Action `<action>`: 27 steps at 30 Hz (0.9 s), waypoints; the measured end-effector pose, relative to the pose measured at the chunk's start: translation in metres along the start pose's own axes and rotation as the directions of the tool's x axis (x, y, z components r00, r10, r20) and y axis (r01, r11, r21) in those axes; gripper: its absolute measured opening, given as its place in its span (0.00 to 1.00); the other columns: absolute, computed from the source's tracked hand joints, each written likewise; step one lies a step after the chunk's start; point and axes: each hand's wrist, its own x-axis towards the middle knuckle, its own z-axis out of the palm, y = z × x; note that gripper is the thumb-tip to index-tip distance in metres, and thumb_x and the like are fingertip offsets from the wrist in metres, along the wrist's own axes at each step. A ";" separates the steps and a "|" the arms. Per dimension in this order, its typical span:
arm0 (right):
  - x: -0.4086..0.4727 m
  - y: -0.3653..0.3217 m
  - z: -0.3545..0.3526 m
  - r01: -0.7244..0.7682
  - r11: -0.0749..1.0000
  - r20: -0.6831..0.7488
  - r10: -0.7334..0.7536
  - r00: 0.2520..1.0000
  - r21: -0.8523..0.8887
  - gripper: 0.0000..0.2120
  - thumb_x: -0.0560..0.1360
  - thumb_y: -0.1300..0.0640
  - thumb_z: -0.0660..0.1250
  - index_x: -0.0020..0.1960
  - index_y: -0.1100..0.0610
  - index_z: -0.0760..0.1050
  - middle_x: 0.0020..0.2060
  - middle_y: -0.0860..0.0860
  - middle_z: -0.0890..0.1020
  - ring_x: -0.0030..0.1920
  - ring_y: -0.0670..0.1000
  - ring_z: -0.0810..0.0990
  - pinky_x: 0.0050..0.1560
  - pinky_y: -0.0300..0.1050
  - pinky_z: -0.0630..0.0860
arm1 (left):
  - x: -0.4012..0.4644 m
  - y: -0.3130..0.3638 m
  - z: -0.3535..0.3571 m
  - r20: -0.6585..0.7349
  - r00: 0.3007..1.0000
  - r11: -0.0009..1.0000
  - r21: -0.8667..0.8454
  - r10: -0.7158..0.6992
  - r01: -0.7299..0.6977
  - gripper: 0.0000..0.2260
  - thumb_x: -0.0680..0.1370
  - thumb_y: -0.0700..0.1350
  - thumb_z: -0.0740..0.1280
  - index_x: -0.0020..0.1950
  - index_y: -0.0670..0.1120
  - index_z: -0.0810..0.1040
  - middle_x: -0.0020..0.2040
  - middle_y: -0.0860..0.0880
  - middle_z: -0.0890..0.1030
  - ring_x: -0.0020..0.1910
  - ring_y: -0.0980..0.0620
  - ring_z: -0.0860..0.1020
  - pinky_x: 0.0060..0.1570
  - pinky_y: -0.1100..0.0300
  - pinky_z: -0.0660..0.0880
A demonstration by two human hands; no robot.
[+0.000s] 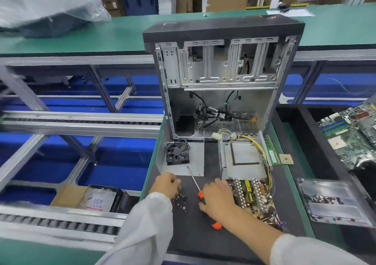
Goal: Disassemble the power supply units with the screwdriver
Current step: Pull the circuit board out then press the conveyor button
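Computer case (221, 77): bare stamped sheet metal inside, dull silver; top panel matt black, dusty. Work mat (195, 232): matt black, slightly rough. Table (126, 30) surface: smooth green, matt. Screwdriver (195, 181): shiny metal shaft, orange plastic handle. Power supply board (254, 197): brown circuit board. Fan (178, 152): black plastic. Bag (46, 2): glossy clear plastic film. Sleeve (146, 224): white cloth.
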 end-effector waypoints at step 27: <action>-0.018 -0.096 -0.062 0.460 0.570 -0.398 -0.240 0.886 0.681 0.14 0.82 0.51 0.57 0.61 0.54 0.76 0.51 0.43 0.72 0.53 0.37 0.72 0.56 0.28 0.66 | -0.110 -0.044 -0.091 0.078 0.983 -0.383 -0.924 -0.169 0.008 0.09 0.80 0.41 0.62 0.40 0.45 0.72 0.35 0.48 0.75 0.41 0.51 0.76 0.58 0.50 0.69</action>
